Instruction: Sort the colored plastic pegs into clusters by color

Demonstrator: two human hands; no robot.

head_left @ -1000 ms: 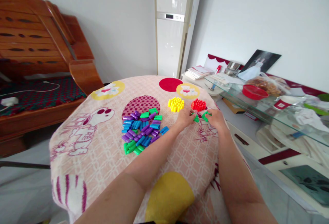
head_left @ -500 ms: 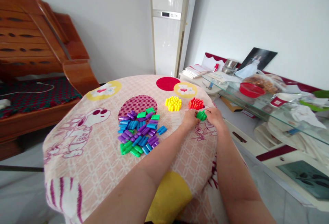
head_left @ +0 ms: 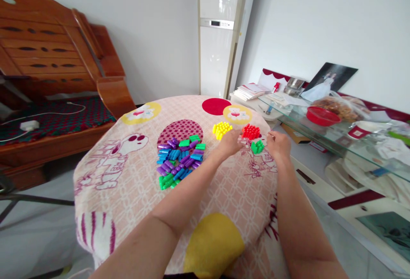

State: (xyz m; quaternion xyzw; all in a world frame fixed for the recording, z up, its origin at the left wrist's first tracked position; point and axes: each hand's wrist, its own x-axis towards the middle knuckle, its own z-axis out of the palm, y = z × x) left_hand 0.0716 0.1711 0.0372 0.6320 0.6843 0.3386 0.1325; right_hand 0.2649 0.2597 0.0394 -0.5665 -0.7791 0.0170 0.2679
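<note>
Small plastic pieces lie sorted by colour on a round table. A little bunch of green pieces (head_left: 257,147) stands between my hands, touched by neither as far as I can see. My left hand (head_left: 231,143) hovers just left of it, fingers loosely apart and holding nothing visible. On its other side my right hand (head_left: 279,145) has its fingers bent but seemingly apart, with nothing seen in them. Behind the green bunch is a tight cluster of red pieces (head_left: 250,131), and a yellow cluster (head_left: 222,130) sits farther left. Beyond my left forearm spreads a mixed pile of blue, purple and green pieces (head_left: 179,161).
A patterned cloth (head_left: 137,202) covers the table. To the right, a glass-topped cabinet (head_left: 349,140) bears a red bowl (head_left: 323,116), papers (head_left: 251,91) and a photo (head_left: 331,78). A wooden bench (head_left: 57,65) stands at left, a tall white appliance (head_left: 215,52) behind.
Both hands have drawn away from the green bunch, left hand to the left and right hand to the right, leaving it standing. The view has turned slightly left.
</note>
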